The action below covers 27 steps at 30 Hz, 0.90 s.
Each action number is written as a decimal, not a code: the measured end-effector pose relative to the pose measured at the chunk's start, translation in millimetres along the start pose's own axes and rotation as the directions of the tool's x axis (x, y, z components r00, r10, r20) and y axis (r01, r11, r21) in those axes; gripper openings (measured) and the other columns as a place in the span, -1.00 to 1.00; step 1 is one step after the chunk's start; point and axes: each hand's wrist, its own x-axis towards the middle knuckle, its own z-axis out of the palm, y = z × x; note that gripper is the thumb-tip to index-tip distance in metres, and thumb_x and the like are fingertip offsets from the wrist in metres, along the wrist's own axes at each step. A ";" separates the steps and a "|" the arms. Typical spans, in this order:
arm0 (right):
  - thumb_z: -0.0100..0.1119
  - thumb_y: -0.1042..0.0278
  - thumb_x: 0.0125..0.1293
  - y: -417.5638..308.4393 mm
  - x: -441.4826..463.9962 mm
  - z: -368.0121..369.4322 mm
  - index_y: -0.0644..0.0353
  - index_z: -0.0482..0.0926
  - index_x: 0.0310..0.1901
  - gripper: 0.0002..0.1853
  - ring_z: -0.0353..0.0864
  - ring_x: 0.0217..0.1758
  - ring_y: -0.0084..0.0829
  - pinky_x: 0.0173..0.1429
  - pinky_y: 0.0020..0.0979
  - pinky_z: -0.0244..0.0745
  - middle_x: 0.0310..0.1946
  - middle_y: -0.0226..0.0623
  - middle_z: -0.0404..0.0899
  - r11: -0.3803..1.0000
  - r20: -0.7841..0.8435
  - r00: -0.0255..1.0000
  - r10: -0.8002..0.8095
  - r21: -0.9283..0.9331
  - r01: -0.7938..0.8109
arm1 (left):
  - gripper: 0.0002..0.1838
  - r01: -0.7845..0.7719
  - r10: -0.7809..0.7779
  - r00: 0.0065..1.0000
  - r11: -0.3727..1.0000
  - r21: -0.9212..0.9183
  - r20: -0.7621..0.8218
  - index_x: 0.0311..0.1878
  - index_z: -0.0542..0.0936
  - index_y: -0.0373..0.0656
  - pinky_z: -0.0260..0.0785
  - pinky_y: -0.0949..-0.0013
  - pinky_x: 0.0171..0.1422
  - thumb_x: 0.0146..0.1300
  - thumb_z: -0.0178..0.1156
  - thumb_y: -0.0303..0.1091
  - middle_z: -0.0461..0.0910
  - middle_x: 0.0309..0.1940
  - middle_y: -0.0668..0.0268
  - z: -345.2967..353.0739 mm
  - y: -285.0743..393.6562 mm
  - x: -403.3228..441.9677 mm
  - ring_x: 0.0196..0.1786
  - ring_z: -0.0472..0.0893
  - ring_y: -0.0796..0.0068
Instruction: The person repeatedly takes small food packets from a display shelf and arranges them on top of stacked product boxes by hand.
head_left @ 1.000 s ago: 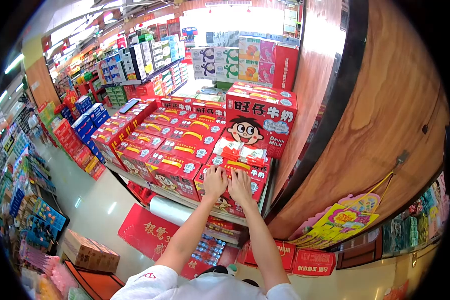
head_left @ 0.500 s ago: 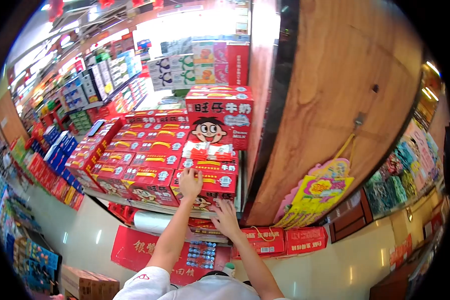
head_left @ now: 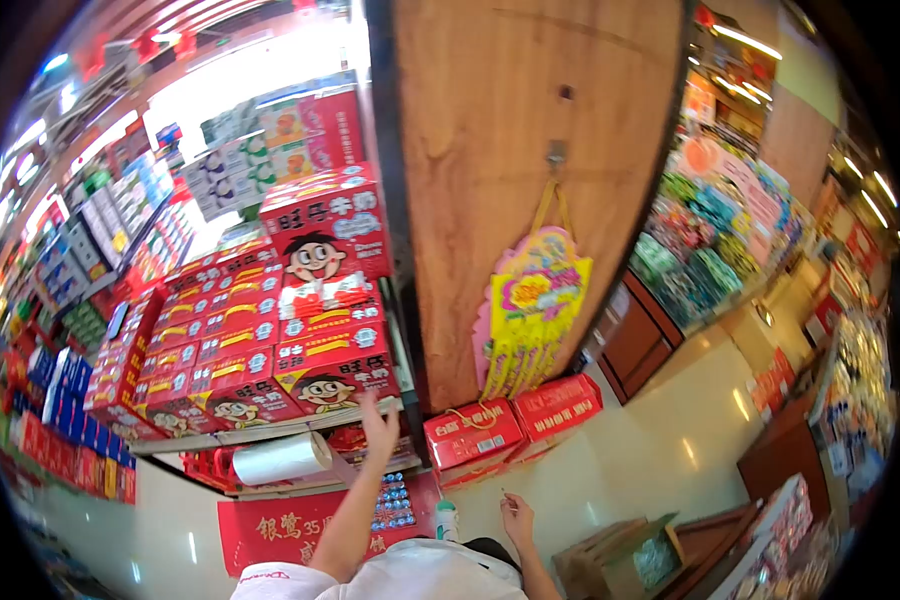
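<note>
My left hand (head_left: pixel 379 428) is at the front right corner of a red milk carton box (head_left: pixel 336 364) printed with a cartoon face. Its fingers are stretched upward by the box front and shelf edge; blur hides whether they touch. My right hand (head_left: pixel 516 520) hangs low over the floor, away from the boxes, its fingers curled together. Anything in them is too small to make out. Small red and white packets (head_left: pixel 324 295) lie on the boxes, before a taller red milk box (head_left: pixel 325 230) standing upright.
A wooden pillar (head_left: pixel 530 110) bears a yellow and pink hanging lollipop display (head_left: pixel 535 300). Red gift boxes (head_left: pixel 474 440) stand on the floor at its foot. Below the shelf are a white roll (head_left: pixel 282 460) and a red mat (head_left: pixel 260 530). An open cardboard box (head_left: pixel 610 560) is at lower right.
The view has turned to the right. My right hand has left the milk box and dropped down to the right. My left hand has moved from the box top to its front corner.
</note>
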 end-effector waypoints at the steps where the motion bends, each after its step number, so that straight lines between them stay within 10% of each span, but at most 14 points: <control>1: 0.20 0.33 0.36 -2.4 -15.4 -8.7 0.31 0.63 0.00 -0.72 0.69 -0.19 -0.44 -0.13 -0.40 0.61 -0.23 -0.15 0.70 0.999 -0.037 0.999 0.033 0.021 -0.033 | -0.59 -0.019 0.021 0.997 0.999 -0.029 0.081 0.12 0.46 -0.27 0.13 -0.02 0.44 0.22 0.23 -0.35 0.39 0.18 -0.18 14.6 6.6 -38.1 0.31 0.32 -0.20; 3: 0.20 0.32 0.38 -1.8 -43.9 -25.6 0.32 0.61 0.03 -0.70 0.68 -0.18 -0.45 -0.11 -0.42 0.60 -0.21 -0.16 0.70 0.993 -0.084 0.991 0.102 0.071 -0.096 | -0.59 -0.122 0.129 0.950 0.992 -0.043 0.285 0.11 0.46 -0.30 0.21 -0.01 0.38 0.23 0.22 -0.35 0.41 0.16 -0.14 36.9 15.9 -114.3 0.24 0.39 -0.18; 9: 0.21 0.28 0.39 -10.8 -142.6 -78.4 0.29 0.58 0.10 -0.66 0.70 -0.15 -0.37 -0.05 -0.37 0.60 -0.18 -0.12 0.70 0.972 -0.222 0.953 0.206 0.155 -0.174 | -0.57 0.269 0.108 0.446 0.931 -0.247 0.889 0.17 0.48 -0.16 0.49 0.23 0.04 0.28 0.27 -0.24 0.47 0.16 0.12 32.0 112.6 -267.8 0.11 0.55 0.20; 27: 0.21 0.34 0.38 -12.2 -291.0 -184.3 0.31 0.50 0.16 -0.62 0.66 -0.11 -0.40 0.00 -0.36 0.58 -0.15 -0.13 0.67 0.938 -0.527 0.778 0.342 0.236 -0.253 | -0.64 0.354 0.323 -0.079 0.893 -0.276 0.943 0.16 0.53 -0.19 0.52 0.25 0.09 0.38 0.21 -0.25 0.63 0.04 0.11 49.0 237.7 -390.0 0.06 0.65 0.28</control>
